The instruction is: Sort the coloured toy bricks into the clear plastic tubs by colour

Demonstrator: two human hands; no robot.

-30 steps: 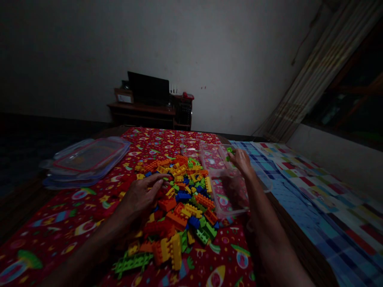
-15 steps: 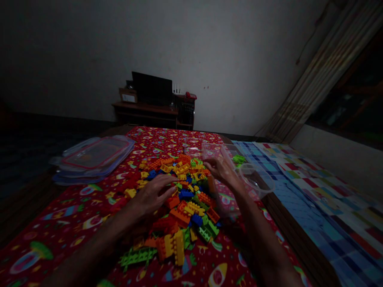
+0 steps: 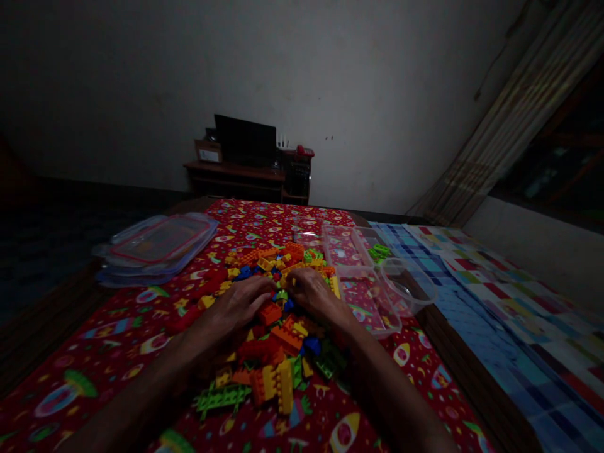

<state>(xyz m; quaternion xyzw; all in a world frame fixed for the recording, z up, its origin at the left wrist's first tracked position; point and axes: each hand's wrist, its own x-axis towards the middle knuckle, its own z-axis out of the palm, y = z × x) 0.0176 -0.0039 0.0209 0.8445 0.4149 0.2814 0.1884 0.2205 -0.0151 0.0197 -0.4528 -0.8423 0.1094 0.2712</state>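
the bricks (image 3: 285, 340) lie in a messy heap on the red cloth (image 3: 264, 220), right in front of the person. the left hand (image 3: 243, 302) is over the left side of the heap, with its fingers a bit bent. the right hand (image 3: 314, 292) is close by, its fingers curled down at the bricks. i cannot tell if either hand has a brick in it, as the fingertips are hard to see.

the bricks look like hard plastic, so they should be light and stiff, and not easy to break. the sides may be a bit slippery, but the bumps on top should help with grip. a finger and thumb on two flat sides would be a good hold. the long green piece (image 3: 223, 399) has holes and looks thinner, so it might bend a little; the middle seems best to pinch. more green bricks (image 3: 379, 253) sit in a clear box past the right hand.
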